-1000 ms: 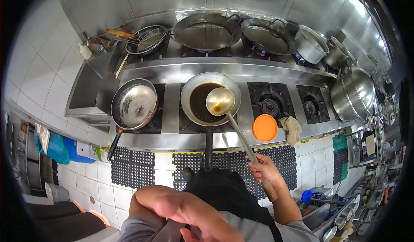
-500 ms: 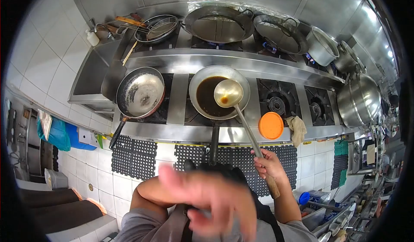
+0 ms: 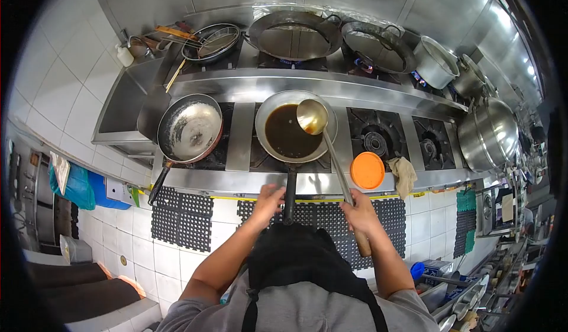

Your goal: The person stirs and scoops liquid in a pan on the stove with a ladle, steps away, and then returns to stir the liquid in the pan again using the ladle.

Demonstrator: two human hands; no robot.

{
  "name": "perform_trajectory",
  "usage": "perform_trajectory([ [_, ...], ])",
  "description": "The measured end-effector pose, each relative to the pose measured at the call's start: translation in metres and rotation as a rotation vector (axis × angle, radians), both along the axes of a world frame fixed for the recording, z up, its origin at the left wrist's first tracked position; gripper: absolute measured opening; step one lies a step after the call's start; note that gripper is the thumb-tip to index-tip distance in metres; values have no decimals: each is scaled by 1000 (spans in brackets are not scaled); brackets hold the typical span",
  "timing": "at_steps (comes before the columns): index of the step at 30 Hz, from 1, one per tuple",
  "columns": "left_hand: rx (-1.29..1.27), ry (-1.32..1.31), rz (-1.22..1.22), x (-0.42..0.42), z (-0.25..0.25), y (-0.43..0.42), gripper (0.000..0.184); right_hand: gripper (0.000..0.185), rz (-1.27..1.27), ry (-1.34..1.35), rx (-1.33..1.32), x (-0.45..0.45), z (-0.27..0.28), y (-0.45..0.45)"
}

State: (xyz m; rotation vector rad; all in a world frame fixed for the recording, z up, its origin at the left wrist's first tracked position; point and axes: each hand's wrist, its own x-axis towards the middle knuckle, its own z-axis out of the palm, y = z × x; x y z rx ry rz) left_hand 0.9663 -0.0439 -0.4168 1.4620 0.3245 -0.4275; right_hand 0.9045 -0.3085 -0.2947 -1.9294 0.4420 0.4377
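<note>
A long-handled ladle [image 3: 312, 118] has its bowl over the right side of a frying pan [image 3: 265, 104] that holds dark brown liquid. My right hand [image 3: 362, 215] is closed around the ladle's handle near its wooden end. Just left of the pan's black handle, my left hand [image 3: 268, 206] is held with its fingers apart and nothing in them. Whether a fingertip touches that handle I cannot tell. To the right of the ladle's shaft lies an orange round lid [image 3: 367, 170] on the stove's front edge.
Left of the liquid stands another frying pan [image 3: 192, 132] with a whitish inside. A cloth [image 3: 403, 176] hangs over the stove's front edge. Large dark pans [image 3: 294, 18] and a pot [image 3: 436, 63] stand on the back burners, with flames under some. A big steel pot [image 3: 488, 134] is at the right.
My left hand has come down from close to the camera to beside the pan handle. The ladle's bowl has shifted slightly up within the pan, and my right hand sits a little higher.
</note>
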Motion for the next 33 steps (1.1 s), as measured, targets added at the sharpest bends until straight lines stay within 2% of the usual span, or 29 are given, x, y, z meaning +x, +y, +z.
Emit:
perform_trajectory([
  [1, -138, 149, -40, -6, 13, -7, 51, 29, 5, 1, -4, 2, -12, -1],
  [2, -278, 293, -80, -8, 21, -12, 50, 31, 91, -265, -282, 8, -30, -1],
  [3, -282, 289, -74, -8, 20, -15, 50, 33, 176, -533, -557, 11, -45, -4],
  [4, -348, 328, -127, -9, 20, -18, 50, 35, 135, -359, -489, 15, -33, 4],
  [5, -413, 367, -180, -10, 21, -20, 51, 35, 140, -361, -490, 18, -43, 3],
  [7, -382, 356, -178, -11, 20, -25, 47, 33, 203, -483, -563, 26, -73, 0],
  [8, -366, 353, -207, -13, 16, -26, 45, 33, 208, -484, -563, 28, -54, 9],
  [10, -325, 326, -216, -12, 10, -30, 37, 23, 10, 65, 6, 36, -19, 26],
  [11, -325, 327, -216, -14, 8, -30, 37, 23, 10, 66, 6, 38, -17, 27],
  [13, -319, 286, -208, -14, 7, -32, 33, 19, -163, 180, 552, 41, -13, 28],
  [14, -320, 283, -213, -14, 8, -33, 33, 20, -217, 222, 700, 42, -10, 28],
  [15, -317, 281, -196, -15, 9, -33, 31, 20, -220, 219, 698, 43, -11, 24],
  [17, -316, 279, -180, -16, 12, -34, 29, 23, -280, 384, 1052, 45, -15, 10],
  [18, -311, 278, -173, -15, 14, -34, 28, 23, -277, 380, 1049, 45, -15, 3],
  [20, -306, 282, -164, -16, 14, -34, 28, 27, -272, 457, 1277, 40, -13, -2],
  [24, -309, 293, -152, -17, 17, -33, 28, 26, -244, 411, 1119, 30, 4, 4],
  [26, -313, 298, -145, -18, 17, -33, 28, 27, -213, 286, 897, 26, 13, 9],
  [33, -341, 296, -157, -16, 11, -33, 28, 24, -171, 102, 707, 20, 11, 7],
])
